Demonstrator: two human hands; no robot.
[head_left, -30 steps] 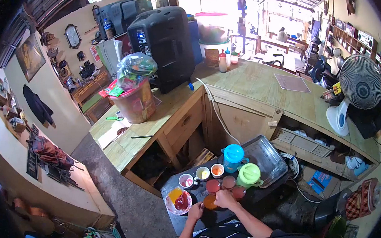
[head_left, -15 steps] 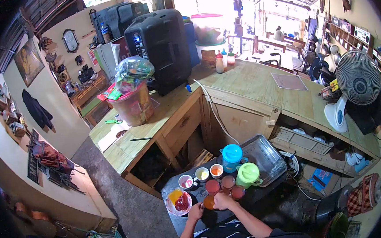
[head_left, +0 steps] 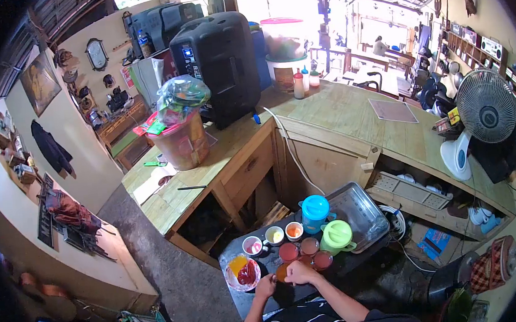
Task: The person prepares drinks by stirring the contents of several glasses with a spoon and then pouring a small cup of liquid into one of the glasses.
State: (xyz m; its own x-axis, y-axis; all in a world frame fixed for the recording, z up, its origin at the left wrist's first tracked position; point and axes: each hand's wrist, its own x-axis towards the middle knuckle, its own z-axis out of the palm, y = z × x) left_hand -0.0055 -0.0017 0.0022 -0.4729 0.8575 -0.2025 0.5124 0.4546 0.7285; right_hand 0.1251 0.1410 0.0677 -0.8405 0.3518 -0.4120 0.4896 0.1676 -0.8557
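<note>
A cup of orange drink [head_left: 282, 272] stands on the dark low table. My left hand [head_left: 265, 286] is closed at its left edge, gripping it there. Closed above the cup's right side, my right hand [head_left: 302, 274] hides part of it; whatever its fingers pinch is too small to make out. Just beyond are cups of reddish drink [head_left: 288, 253], [head_left: 322, 260] and a paler pink one [head_left: 309, 246]. Left of my hands sits a bowl [head_left: 233, 277] with yellow and dark red contents. Three white cups [head_left: 252, 246] with pink, yellow and orange contents line the back.
Behind the drinks stand a blue lidded pitcher [head_left: 315, 212] and a green lidded pitcher [head_left: 338, 235]. A metal tray [head_left: 362, 216] lies to their right. A wooden counter [head_left: 332, 111] wraps around ahead, bearing a black speaker [head_left: 221, 68], a pink bucket [head_left: 185, 145] and a fan [head_left: 485, 106].
My right hand has shifted very slightly over the orange drink. My left hand stays at the cup's side, and the other cups keep their places.
</note>
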